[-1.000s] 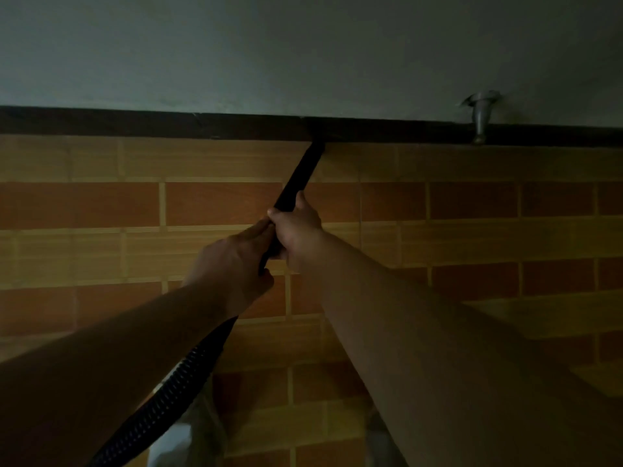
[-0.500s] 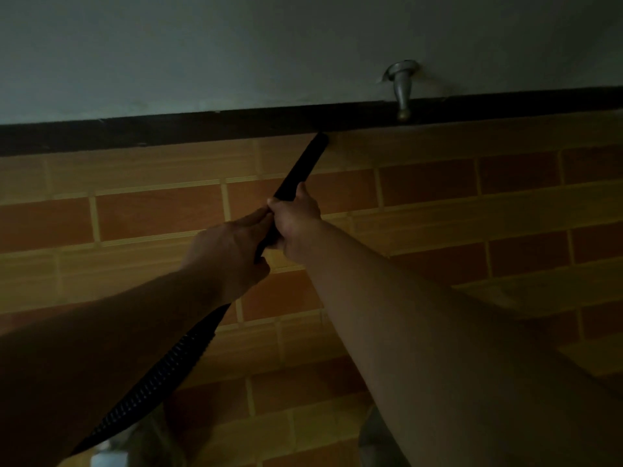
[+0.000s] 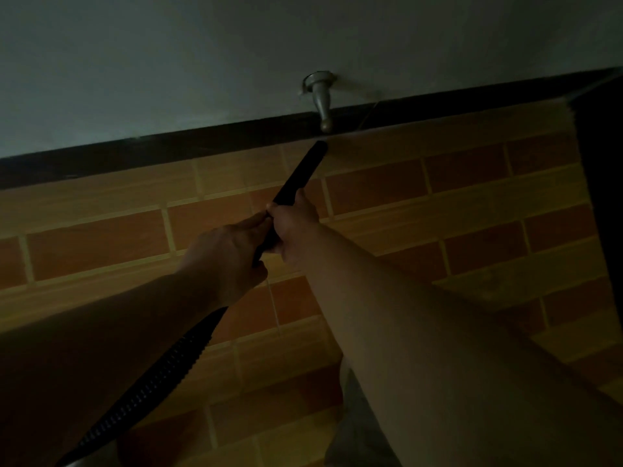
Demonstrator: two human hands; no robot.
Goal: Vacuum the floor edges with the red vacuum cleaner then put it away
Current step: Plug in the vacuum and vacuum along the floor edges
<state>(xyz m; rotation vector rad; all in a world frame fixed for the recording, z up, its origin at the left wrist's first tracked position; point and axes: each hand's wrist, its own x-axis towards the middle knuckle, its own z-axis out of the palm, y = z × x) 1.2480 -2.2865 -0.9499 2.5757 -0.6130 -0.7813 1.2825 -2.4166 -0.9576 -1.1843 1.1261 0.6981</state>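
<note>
Both hands grip the black nozzle (image 3: 301,175). The right hand (image 3: 293,227) is wrapped round it further forward, and the left hand (image 3: 229,254) is curled round its rear end, touching the right, just where the ribbed hose (image 3: 158,375) begins. The nozzle slants up and away from the person. Its narrow tip is at the line where the tiled floor (image 3: 472,203) meets the dark skirting (image 3: 168,153), just below a metal door stop (image 3: 322,102) that sticks out of the wall (image 3: 168,62). The hose runs back under the left forearm and out of the lower left corner. The red body of the vacuum is not in view. The nozzle looks like rigid plastic, light and easy to steer from the wrist, so a hold close behind the tip gives fine aim along the edge. The hose is probably soft and springy, and it will likely drag and pull sideways. A second hand at the joint, as here, should take that pull and stop the nozzle from twisting. The likely snag is the door stop, since the tip sits right beside it and may knock it.
</note>
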